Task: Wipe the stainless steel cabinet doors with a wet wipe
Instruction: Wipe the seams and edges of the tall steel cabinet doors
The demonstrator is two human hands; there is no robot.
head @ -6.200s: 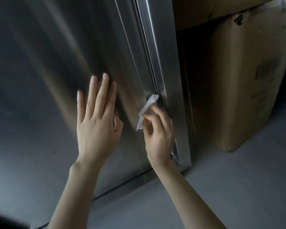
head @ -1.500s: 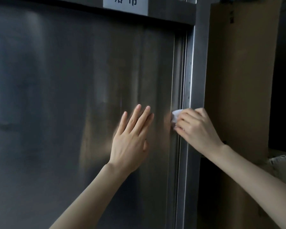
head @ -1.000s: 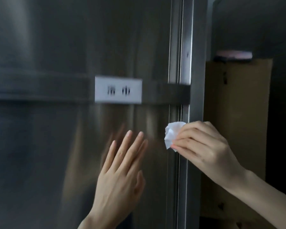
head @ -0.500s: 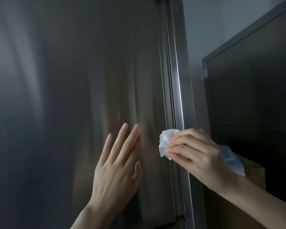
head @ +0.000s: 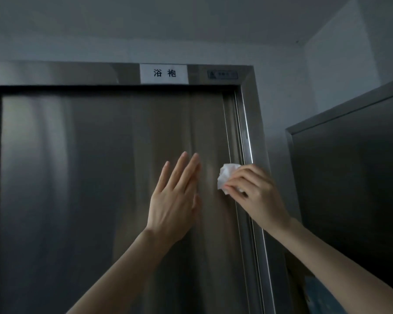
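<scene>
A tall stainless steel cabinet door [head: 95, 177] fills the left and middle of the view. My left hand [head: 175, 200] lies flat on the door with its fingers straight and pointing up. My right hand [head: 256, 196] pinches a crumpled white wet wipe [head: 227, 175] and holds it against the door's right edge, beside the vertical frame strip [head: 247, 141]. The wipe sticks out to the left of my fingertips.
A white label [head: 163, 73] with two black characters sits on the cabinet's top rail. A second dark steel cabinet [head: 354, 177] stands to the right. Grey wall and ceiling show above. Something blue [head: 315, 291] lies low at the right, under my forearm.
My view has tilted up the cabinet, from the lower door to its top rail and label. Both hands climbed with it along the right edge, the wipe still in my right hand.
</scene>
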